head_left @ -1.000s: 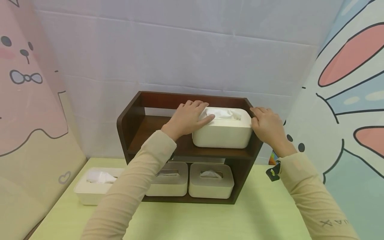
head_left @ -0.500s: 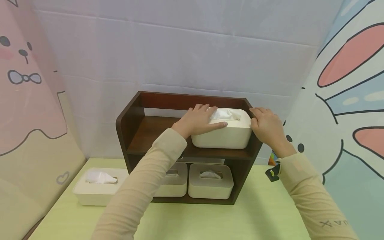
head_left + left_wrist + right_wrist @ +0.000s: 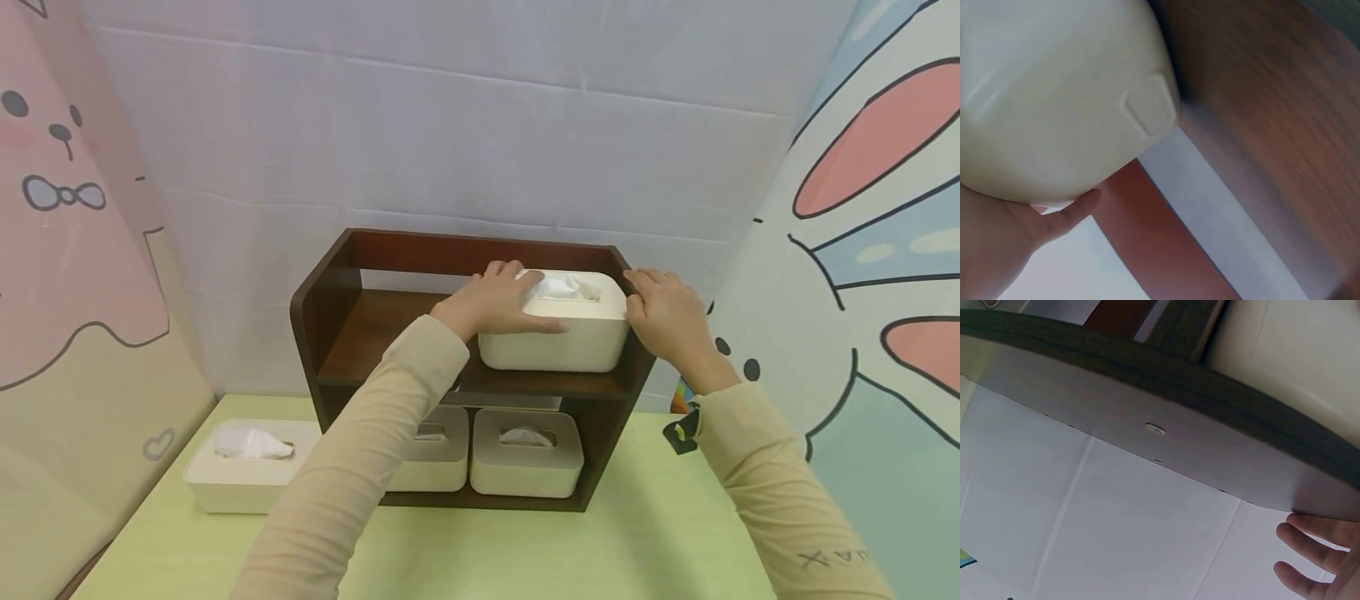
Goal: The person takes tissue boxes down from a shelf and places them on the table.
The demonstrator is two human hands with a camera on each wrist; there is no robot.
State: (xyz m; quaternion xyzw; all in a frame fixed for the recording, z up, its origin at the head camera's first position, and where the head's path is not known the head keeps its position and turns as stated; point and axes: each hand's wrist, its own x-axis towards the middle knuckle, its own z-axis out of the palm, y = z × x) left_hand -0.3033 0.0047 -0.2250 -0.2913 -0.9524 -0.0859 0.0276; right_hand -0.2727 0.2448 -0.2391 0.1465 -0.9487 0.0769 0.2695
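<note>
A white tissue box [image 3: 577, 342] sits at the right end of the upper tier of a dark brown two-tier shelf [image 3: 382, 321]. My left hand [image 3: 498, 302] lies over the box's left end, fingers stretched across the top and thumb straight along the front. The left wrist view shows the box's end wall [image 3: 1041, 106] close up. My right hand [image 3: 667, 317] holds the top of the shelf's right side panel, thumb on the inner side beside the box. In the right wrist view, its fingers [image 3: 1313, 550] are outside that panel [image 3: 1147, 412], one touching it.
Two more tissue boxes stand on the lower tier, a right one [image 3: 525, 479] and a left one [image 3: 435, 475] partly behind my sleeve. Another tissue box [image 3: 232, 496] stands left of the shelf on the green table [image 3: 465, 554]. A pale cloth [image 3: 480, 117] hangs behind.
My left hand has slid right along the box, and its thumb has come down onto the front wall. My right hand and the box stay in place.
</note>
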